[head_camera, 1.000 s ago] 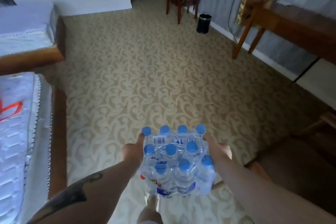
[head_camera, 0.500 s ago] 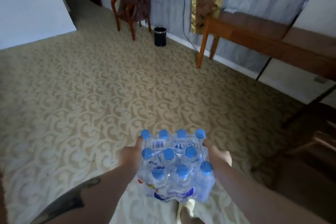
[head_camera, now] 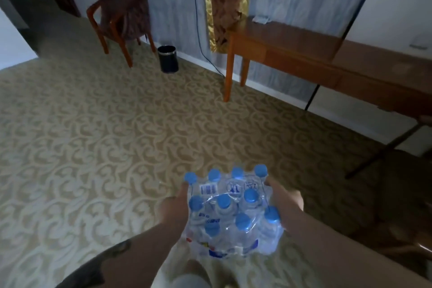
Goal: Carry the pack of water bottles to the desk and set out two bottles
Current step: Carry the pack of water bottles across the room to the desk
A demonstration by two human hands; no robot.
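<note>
A shrink-wrapped pack of water bottles (head_camera: 231, 213) with blue caps is held in front of me above the carpet. My left hand (head_camera: 174, 208) grips its left side and my right hand (head_camera: 284, 201) grips its right side. The wooden desk (head_camera: 304, 47) stands against the wall at the upper right, some way ahead of the pack. Its top looks mostly bare, with a pale item at its back edge.
A wooden armchair (head_camera: 124, 18) stands at the upper left beside a small black bin (head_camera: 167, 58). A cable hangs down the wall by a gold curtain strip (head_camera: 225, 2). Patterned carpet (head_camera: 93, 135) covers the floor. Dark furniture with thin legs (head_camera: 383, 154) sits at the right.
The view has swung right: the beds have left the frame and the desk, chair and bin have shifted left and come nearer. Both hands still hold the pack the same way.
</note>
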